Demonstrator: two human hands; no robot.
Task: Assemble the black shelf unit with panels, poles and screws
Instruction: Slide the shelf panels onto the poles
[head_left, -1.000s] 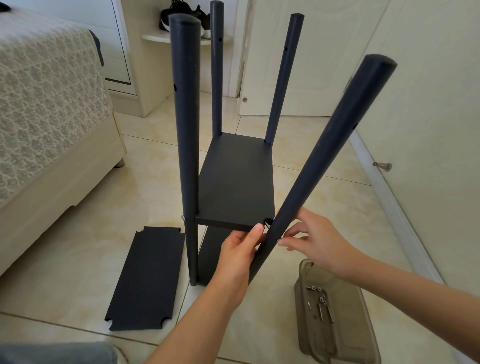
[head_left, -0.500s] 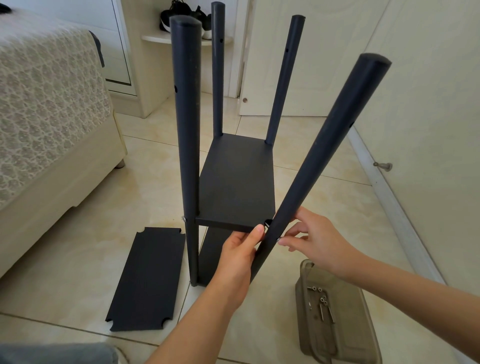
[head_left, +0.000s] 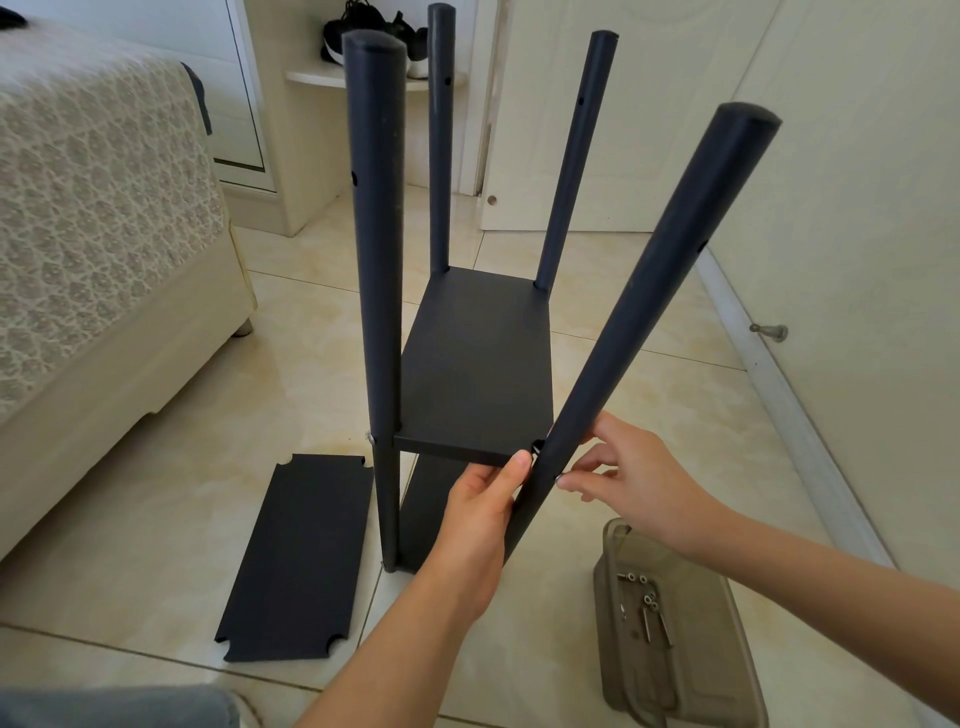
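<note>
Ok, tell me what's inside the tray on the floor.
Loose silver screws lie in the tray, near its far end. The right forearm covers its far right corner.

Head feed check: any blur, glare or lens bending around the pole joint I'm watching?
Head view: near right pole and middle panel sharp at the joint; wide lens splays the poles outward; bed at left slightly smeared; soft daylight, faint sheen on floor tiles, no hard glare.

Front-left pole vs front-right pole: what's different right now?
The front-left pole stands upright; the front-right pole leans outward to the right. No hand touches the front-left pole; the left hand and right hand both hold the front-right pole beside a corner of the shelf panel. Both are dark, round, with side holes.
</note>
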